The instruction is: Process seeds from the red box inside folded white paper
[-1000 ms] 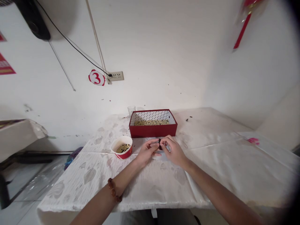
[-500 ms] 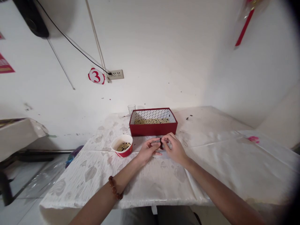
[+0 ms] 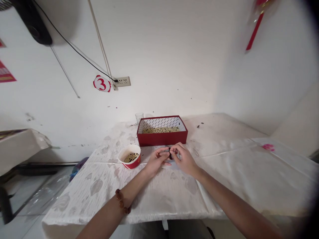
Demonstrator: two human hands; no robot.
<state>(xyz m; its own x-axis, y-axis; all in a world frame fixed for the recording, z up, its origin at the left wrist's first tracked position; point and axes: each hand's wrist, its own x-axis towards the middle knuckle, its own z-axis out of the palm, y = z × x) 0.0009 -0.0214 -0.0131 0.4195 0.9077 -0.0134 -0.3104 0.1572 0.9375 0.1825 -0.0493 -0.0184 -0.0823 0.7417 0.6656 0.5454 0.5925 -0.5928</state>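
Note:
Both hands meet above the table just in front of a dark red box (image 3: 163,138). Between my fingertips is a small dark brown piece (image 3: 170,154), too small to name. My left hand (image 3: 157,161) pinches it from the left, with some fingers stretched past it. My right hand (image 3: 183,157) grips its upper right side between thumb and fingers. Pale grains mixed with black bits (image 3: 160,130) cover the floor of the box. To the left of my left hand stands a white and red paper tub (image 3: 132,162), holding the same kind of mix.
A clear glass (image 3: 139,117) stands behind the box's left corner. The table wears a pale patterned cloth (image 3: 99,196). Dark flakes (image 3: 198,126) lie right of the box. On the wall are a socket strip (image 3: 123,81) with a plugged-in black cable and a number sign (image 3: 102,83).
The view has shifted slightly. My hands keep nearly the same pose around the dark piece, and the box and tub stay in place.

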